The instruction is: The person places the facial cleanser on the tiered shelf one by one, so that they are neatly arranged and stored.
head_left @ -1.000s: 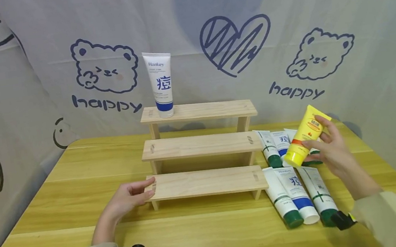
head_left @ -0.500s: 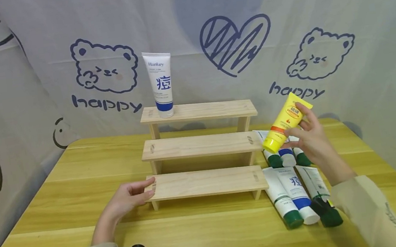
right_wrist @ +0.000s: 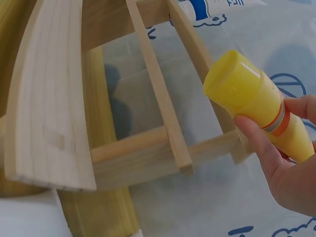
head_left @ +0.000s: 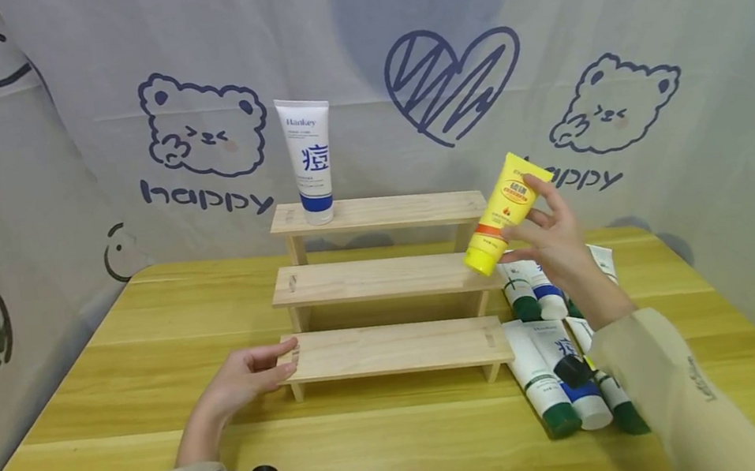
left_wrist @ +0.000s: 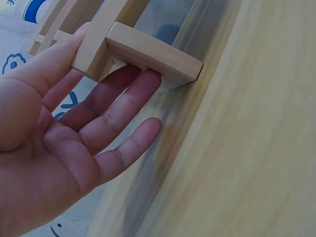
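Observation:
A yellow squeeze tube [head_left: 503, 211] with an orange band is pinched in my right hand [head_left: 549, 237], cap end down and tilted, in front of the right ends of the upper and middle steps. In the right wrist view its yellow cap [right_wrist: 234, 79] points toward the stand. My left hand [head_left: 249, 376] holds the left end of the lowest step of a three-tier wooden display stand [head_left: 392, 349]. Its fingertips [left_wrist: 148, 81] touch the step's leg in the left wrist view. On the top step's left end a white tube [head_left: 310, 161] with a blue band stands upright on its cap.
Several white tubes [head_left: 540, 381] with green or blue caps lie in two rows on the wooden table [head_left: 378, 458], right of the stand, partly hidden by the right arm. Behind the table hangs a pale cloth [head_left: 361, 110] printed with bears and hearts.
My right hand has carried the yellow tube left and upward, from above the lying tubes to the stand's right end. My left hand stays at the lowest step.

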The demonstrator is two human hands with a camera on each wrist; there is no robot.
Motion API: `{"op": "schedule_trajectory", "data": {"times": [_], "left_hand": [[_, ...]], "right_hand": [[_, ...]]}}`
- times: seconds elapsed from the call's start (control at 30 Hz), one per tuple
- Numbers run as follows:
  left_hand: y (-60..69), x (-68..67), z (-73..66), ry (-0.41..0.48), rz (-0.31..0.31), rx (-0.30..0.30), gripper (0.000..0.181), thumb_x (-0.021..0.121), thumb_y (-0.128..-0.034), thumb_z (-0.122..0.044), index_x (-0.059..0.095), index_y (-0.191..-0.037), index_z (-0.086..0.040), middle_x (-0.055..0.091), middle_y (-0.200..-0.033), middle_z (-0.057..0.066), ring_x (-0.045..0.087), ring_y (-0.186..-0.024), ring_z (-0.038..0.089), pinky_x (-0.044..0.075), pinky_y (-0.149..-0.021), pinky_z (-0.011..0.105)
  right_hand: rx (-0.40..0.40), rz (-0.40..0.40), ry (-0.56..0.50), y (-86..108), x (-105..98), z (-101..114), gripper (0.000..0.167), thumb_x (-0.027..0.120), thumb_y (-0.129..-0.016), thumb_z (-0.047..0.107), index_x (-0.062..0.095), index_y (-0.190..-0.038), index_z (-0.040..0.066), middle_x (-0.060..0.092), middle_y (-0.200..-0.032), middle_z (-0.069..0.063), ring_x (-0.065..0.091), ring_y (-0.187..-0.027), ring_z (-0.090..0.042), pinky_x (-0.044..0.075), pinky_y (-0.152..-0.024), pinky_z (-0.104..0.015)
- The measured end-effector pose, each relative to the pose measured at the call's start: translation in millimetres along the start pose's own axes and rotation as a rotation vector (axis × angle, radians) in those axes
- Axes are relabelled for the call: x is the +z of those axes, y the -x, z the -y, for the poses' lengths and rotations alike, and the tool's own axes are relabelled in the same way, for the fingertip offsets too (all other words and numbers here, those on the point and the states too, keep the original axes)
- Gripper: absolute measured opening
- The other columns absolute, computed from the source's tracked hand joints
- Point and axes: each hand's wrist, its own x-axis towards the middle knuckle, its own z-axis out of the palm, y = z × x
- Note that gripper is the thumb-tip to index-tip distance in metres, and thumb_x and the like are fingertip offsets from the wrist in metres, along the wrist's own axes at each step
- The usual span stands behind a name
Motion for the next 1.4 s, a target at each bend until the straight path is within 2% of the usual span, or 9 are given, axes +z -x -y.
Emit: {"op": "schedule_trajectory", "data": {"times": [0.07, 0.2, 0.27, 0.4, 0.67, 0.83, 0.97, 1.2, 1.4], "left_hand": [[-0.2, 0.3, -0.2, 0.001, -0.001, -0.001, 0.051, 0.061, -0.0864, -0.021, 0.044, -0.129, 0.002, 0.033, -0.136, 0.022, 0.033, -0.121, 0.035, 0.048, -0.079, 0.032], [-0.3, 0.5, 0.0, 0.004, -0.004, 0.000, 0.050, 0.061, -0.0864, -0.020, 0.045, -0.129, 0.002, 0.034, -0.136, 0.022, 0.034, -0.120, 0.035, 0.048, -0.079, 0.033], [-0.4, 0.4, 0.1, 0.005, -0.004, 0.002, 0.050, 0.061, -0.0864, -0.020, 0.044, -0.129, 0.003, 0.034, -0.136, 0.022, 0.034, -0.120, 0.035, 0.048, -0.079, 0.033], [-0.6, 0.5, 0.0, 0.007, -0.002, 0.003, 0.051, 0.061, -0.0862, -0.020, 0.044, -0.129, 0.003, 0.034, -0.136, 0.022, 0.034, -0.120, 0.035, 0.048, -0.079, 0.033], [1.5, 0.6, 1.2, 0.014, -0.007, -0.003, 0.051, 0.061, -0.0861, -0.020, 0.044, -0.128, 0.003, 0.034, -0.136, 0.021, 0.030, -0.123, 0.036, 0.048, -0.079, 0.030], [1.6, 0.3, 0.6, 0.016, -0.005, -0.002, 0.051, 0.061, -0.0862, -0.020, 0.045, -0.129, 0.002, 0.034, -0.136, 0.020, 0.029, -0.124, 0.036, 0.047, -0.080, 0.030], [0.9, 0.2, 0.9, 0.016, -0.005, 0.002, 0.050, 0.061, -0.0860, -0.019, 0.045, -0.128, 0.003, 0.035, -0.136, 0.020, 0.031, -0.123, 0.035, 0.048, -0.079, 0.030], [1.5, -0.2, 1.4, 0.020, -0.008, -0.005, 0.051, 0.062, -0.0857, -0.020, 0.045, -0.128, 0.003, 0.034, -0.136, 0.020, 0.031, -0.122, 0.035, 0.048, -0.079, 0.029], [0.8, 0.5, -0.5, 0.011, -0.010, -0.014, 0.051, 0.062, -0.0857, -0.021, 0.045, -0.129, 0.001, 0.034, -0.137, 0.020, 0.036, -0.119, 0.033, 0.048, -0.077, 0.029]], "right_hand": [[-0.016, 0.008, -0.013, -2.6, 6, 1, 0.086, 0.068, -0.072, -0.010, 0.031, -0.137, 0.033, 0.036, -0.135, -0.008, 0.049, -0.109, -0.029, 0.049, -0.060, -0.051], [-0.058, -0.008, 0.013, 14.5, 43, 33, 0.080, 0.066, -0.074, -0.008, 0.032, -0.137, 0.027, 0.034, -0.136, -0.013, 0.045, -0.113, -0.031, 0.050, -0.063, -0.047], [-0.041, -0.035, 0.049, 26.1, 65, 55, 0.077, 0.063, -0.077, -0.009, 0.030, -0.137, 0.026, 0.033, -0.136, -0.015, 0.043, -0.114, -0.032, 0.051, -0.066, -0.043], [-0.029, -0.070, 0.010, 25.5, 86, 68, 0.076, 0.058, -0.079, -0.012, 0.027, -0.138, 0.025, 0.033, -0.135, -0.016, 0.044, -0.111, -0.031, 0.052, -0.064, -0.037], [-0.073, -0.118, -0.056, 8.7, 113, 66, 0.077, 0.058, -0.077, -0.015, 0.030, -0.134, 0.028, 0.039, -0.128, -0.015, 0.048, -0.108, -0.033, 0.052, -0.067, -0.038], [-0.215, -0.129, -0.108, 5.3, 131, 65, 0.076, 0.056, -0.075, -0.020, 0.033, -0.133, 0.024, 0.040, -0.125, -0.014, 0.051, -0.102, -0.033, 0.053, -0.062, -0.035], [-0.325, -0.129, -0.036, 0.1, 141, 62, 0.077, 0.055, -0.074, -0.021, 0.034, -0.134, 0.022, 0.041, -0.125, -0.011, 0.054, -0.097, -0.031, 0.053, -0.060, -0.030], [-0.392, -0.063, 0.136, -8.3, 156, 57, 0.068, 0.056, -0.073, -0.021, 0.032, -0.128, 0.012, 0.045, -0.121, -0.012, 0.053, -0.095, -0.029, 0.052, -0.061, -0.029], [-0.492, -0.002, 0.194, -15.9, 165, 53, 0.064, 0.055, -0.072, -0.023, 0.026, -0.123, 0.002, 0.045, -0.121, -0.019, 0.053, -0.094, -0.031, 0.049, -0.077, -0.034]]}}
